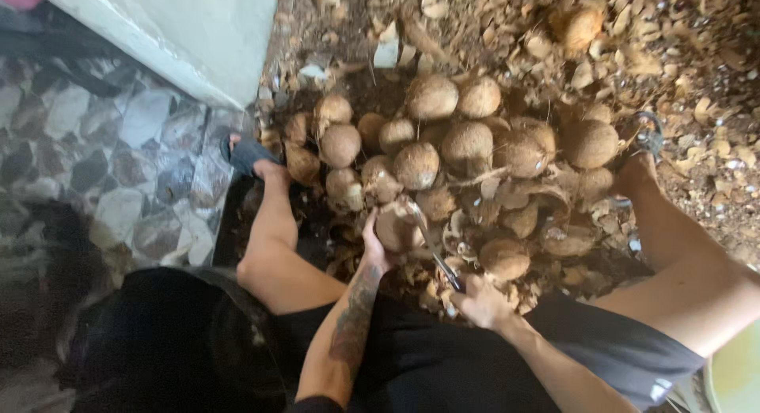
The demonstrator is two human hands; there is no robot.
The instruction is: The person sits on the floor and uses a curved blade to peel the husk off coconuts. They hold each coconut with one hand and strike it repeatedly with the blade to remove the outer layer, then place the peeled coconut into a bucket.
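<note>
The left hand (374, 245) cupped a coconut (396, 227) at the near edge of the coconut pile (467, 144), fingers wrapped round its side. The right hand (479, 302), just nearer the person than the pile, was closed tight on the handle of a knife (431, 251), whose blade seemed to rest against that coconut. Husk scraps (649, 49) lay beyond the pile. A sandalled foot (249, 156) stood left of it.
</note>
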